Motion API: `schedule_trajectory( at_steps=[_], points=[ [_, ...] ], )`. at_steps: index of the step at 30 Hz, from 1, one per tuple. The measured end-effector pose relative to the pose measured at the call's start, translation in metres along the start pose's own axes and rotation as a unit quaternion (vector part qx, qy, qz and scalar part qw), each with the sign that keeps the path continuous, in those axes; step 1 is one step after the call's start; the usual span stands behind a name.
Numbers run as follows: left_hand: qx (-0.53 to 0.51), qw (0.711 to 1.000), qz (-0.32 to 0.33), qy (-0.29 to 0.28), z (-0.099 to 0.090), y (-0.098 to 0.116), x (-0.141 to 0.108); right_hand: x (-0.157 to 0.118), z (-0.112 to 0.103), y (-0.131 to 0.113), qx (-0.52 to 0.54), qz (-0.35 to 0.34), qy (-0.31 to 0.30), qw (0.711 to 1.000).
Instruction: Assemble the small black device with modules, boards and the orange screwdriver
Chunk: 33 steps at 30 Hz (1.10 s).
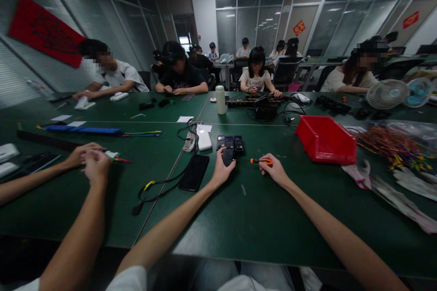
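Note:
Near the middle of the green table, my left hand [221, 172] is closed around a small dark block-shaped device [227, 158]. My right hand [274, 170] grips an orange and black screwdriver [262, 162]. Its thin shaft points left at the side of the dark device; whether the tip touches it I cannot tell. Just beyond my left hand stand several similar black devices [230, 142] with pale labels, side by side in a row. A black phone [194, 173] lies to the left of my left forearm.
A red bin [326, 141] stands to the right, beside copper wires [378, 145] and gloves [392, 193]. A black cable [160, 184] and a white device [204, 138] lie left. Farther off is a pale green bottle [221, 100]. A co-worker's hands [94, 161] work at the left.

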<state>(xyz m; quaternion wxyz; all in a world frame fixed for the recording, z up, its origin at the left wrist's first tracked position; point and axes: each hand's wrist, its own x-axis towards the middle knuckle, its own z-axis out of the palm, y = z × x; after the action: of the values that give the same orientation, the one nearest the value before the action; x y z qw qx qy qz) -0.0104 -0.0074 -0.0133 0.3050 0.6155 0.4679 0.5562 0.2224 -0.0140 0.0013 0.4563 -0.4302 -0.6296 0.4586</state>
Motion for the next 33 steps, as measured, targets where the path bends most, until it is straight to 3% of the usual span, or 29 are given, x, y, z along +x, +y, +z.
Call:
schedule_trajectory(
  at_steps=[9, 15, 21, 33],
  points=[
    [0.002, 1.0, 0.01, -0.008, 0.0, -0.002, 0.001, 0.003, 0.0, 0.009, 0.014, 0.035, -0.03, 0.999],
    [0.005, 1.0, 0.01, -0.001, 0.002, 0.001, 0.001, 0.002, -0.002, 0.001, -0.002, -0.004, -0.005, 1.0],
    [0.005, 1.0, 0.003, 0.003, 0.001, 0.002, 0.001, 0.0, -0.002, 0.001, -0.001, 0.017, -0.031, 0.999],
    [0.003, 1.0, -0.001, 0.001, -0.001, 0.002, 0.0, 0.0, 0.0, -0.003, -0.011, 0.005, -0.014, 1.0]
  ],
)
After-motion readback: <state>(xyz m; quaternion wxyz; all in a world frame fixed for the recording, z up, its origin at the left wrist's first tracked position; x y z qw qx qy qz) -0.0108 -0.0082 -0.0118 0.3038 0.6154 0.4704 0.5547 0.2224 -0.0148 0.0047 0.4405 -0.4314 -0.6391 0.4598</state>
